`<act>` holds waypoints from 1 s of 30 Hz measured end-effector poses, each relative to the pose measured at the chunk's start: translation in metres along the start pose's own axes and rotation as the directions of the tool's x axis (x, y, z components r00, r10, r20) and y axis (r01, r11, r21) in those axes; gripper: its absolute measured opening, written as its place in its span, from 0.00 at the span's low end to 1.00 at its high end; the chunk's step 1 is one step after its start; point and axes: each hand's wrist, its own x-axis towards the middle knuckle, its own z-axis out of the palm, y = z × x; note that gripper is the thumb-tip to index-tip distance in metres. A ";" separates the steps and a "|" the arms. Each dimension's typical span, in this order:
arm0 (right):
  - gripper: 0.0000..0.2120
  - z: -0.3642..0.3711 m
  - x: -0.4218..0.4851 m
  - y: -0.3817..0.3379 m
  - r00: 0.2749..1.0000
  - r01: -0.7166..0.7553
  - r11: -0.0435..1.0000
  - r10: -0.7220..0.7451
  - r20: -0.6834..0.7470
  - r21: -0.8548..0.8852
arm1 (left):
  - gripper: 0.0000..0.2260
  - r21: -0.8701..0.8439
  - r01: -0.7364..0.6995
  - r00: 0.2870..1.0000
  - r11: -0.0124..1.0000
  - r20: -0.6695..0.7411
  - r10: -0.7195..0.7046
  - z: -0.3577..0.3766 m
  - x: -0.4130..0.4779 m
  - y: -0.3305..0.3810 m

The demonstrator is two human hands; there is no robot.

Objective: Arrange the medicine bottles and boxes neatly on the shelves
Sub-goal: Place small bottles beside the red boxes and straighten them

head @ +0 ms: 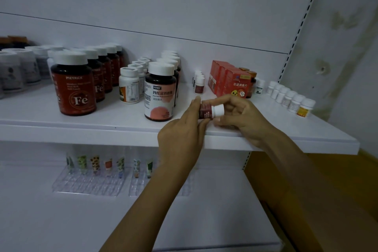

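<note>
With Fe bottles [73, 86] and red boxes [223, 77] already in rows on the shelf [122, 122], the left hand [180, 135] and right hand [243, 116] together pinch one small red-labelled bottle [205, 111], tipped sideways over the front edge, not yet placed.

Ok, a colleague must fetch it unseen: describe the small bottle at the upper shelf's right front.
On the upper white shelf, at its right end, a row of small white-capped bottles runs diagonally forward. Take the frontmost bottle: it alone has a yellow label.

Grey bottles [10, 73] run off the left edge, labels blurred.
</note>
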 end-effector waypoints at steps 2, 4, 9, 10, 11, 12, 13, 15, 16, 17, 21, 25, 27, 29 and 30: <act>0.19 0.000 0.000 0.000 1.000 0.001 1.000 -0.001 -0.002 0.001 | 0.21 0.000 -0.013 1.000 1.000 -0.010 0.013 -0.001 0.000 0.001; 0.20 -0.001 0.001 -0.001 1.000 -0.010 1.000 0.010 -0.007 -0.006 | 0.17 -0.026 -0.016 1.000 1.000 -0.024 0.015 -0.001 0.000 0.001; 0.18 0.001 0.001 -0.001 0.999 -0.027 0.999 0.028 0.032 -0.018 | 0.14 -0.059 0.028 0.999 0.998 -0.018 -0.030 -0.003 0.000 0.003; 0.18 0.001 0.001 -0.001 0.999 -0.024 0.999 0.025 0.033 -0.022 | 0.14 -0.055 0.029 0.999 0.998 -0.017 -0.030 -0.003 0.000 0.003; 0.18 0.002 0.000 -0.001 0.999 -0.020 0.999 0.021 0.029 -0.026 | 0.15 -0.045 0.027 0.999 0.999 -0.021 -0.028 -0.003 0.000 0.003; 0.18 0.003 0.000 0.000 1.000 -0.016 0.999 0.016 0.019 -0.030 | 0.15 -0.030 0.026 0.999 0.999 -0.026 -0.027 -0.002 0.000 0.002; 0.17 0.004 0.001 0.000 1.000 -0.010 0.999 0.011 0.002 -0.031 | 0.16 -0.008 0.025 0.999 1.000 -0.027 -0.025 -0.002 0.001 0.001; 0.13 0.005 0.003 0.002 0.996 -0.018 1.000 0.016 -0.082 -0.024 | 0.18 0.020 0.014 1.000 1.000 -0.019 -0.013 0.000 0.000 0.000; 0.11 0.006 0.004 0.003 0.988 -0.034 0.999 0.030 -0.153 -0.024 | 0.19 0.021 -0.005 1.000 1.000 -0.014 0.005 0.001 -0.002 0.000; 0.10 0.007 0.007 0.005 0.973 -0.055 0.997 0.043 -0.228 -0.045 | 0.19 0.016 -0.025 1.000 1.000 -0.004 0.025 0.002 -0.003 -0.001; 0.07 0.018 0.028 0.011 0.933 -0.170 0.926 0.042 -0.356 -0.338 | 0.10 0.046 -0.058 0.997 0.997 0.048 0.056 0.001 -0.005 -0.002; 0.09 0.022 0.067 0.020 0.942 -0.190 0.819 -0.003 -0.336 -0.541 | 0.09 0.052 -0.017 0.996 0.998 0.084 0.013 -0.002 -0.003 0.000; 0.12 0.020 0.087 0.028 0.930 -0.216 0.802 -0.005 -0.368 -0.557 | 0.08 0.053 -0.016 0.996 0.998 0.092 0.011 -0.002 -0.004 -0.002; 0.14 0.015 0.101 0.036 0.919 -0.241 0.817 0.019 -0.393 -0.524 | 0.07 0.040 -0.021 0.995 0.999 0.103 0.017 -0.001 -0.005 -0.002; 0.15 0.013 0.106 0.039 0.916 -0.249 0.832 0.035 -0.400 -0.496 | 0.08 0.031 -0.007 0.993 0.999 0.118 0.003 -0.002 -0.004 -0.001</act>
